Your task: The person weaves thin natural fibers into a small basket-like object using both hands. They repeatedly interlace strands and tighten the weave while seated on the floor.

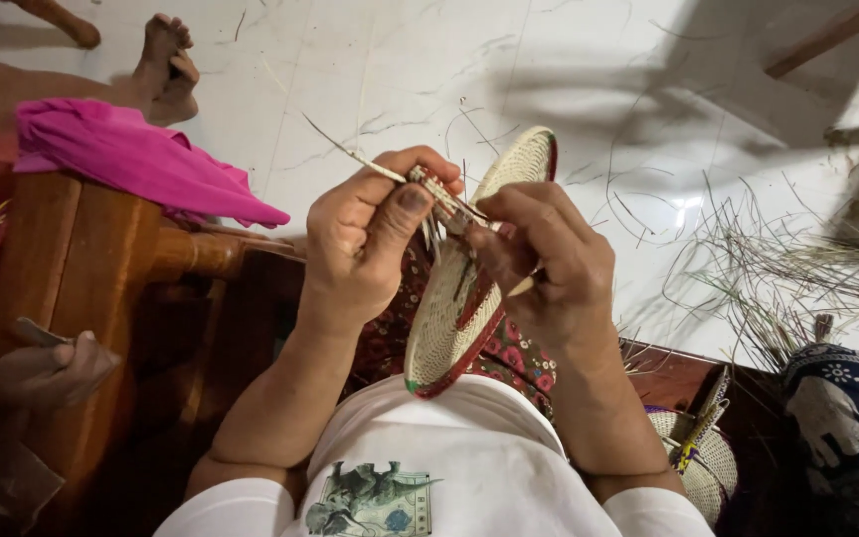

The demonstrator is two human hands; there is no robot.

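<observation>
The white tiled floor (569,70) takes up the upper field, littered with loose dry grass stalks (777,268) at right. A wooden chair (82,259) stands at left with a pink cloth (131,154) draped over it; another person's hand (47,373) rests low at its edge and a bare foot (166,60) shows beyond. At right a dark blue patterned cloth (842,413) lies beside a second woven piece (703,452). The person, in a white printed shirt (429,477), holds a round coiled straw mat (474,273) edge-on over the lap, tilted, with a red and green rim band. The right hand (549,268) is clamped on the mat's upper edge, thumb and fingers pinching the coil. The left hand (370,244) is closed on a thin straw strand (355,154), thumb pressed against forefinger, the strand's free end trailing up and left. The hands are close together, nearly touching at the working point (449,204). Judgement: a stitch on the outer coil is in hand, the strand being drawn through. The next move would call for pulling it taut while the right hand's pinch keeps the coil from slipping, then finding the next gap; whether a needle is in use cannot be determined.
</observation>
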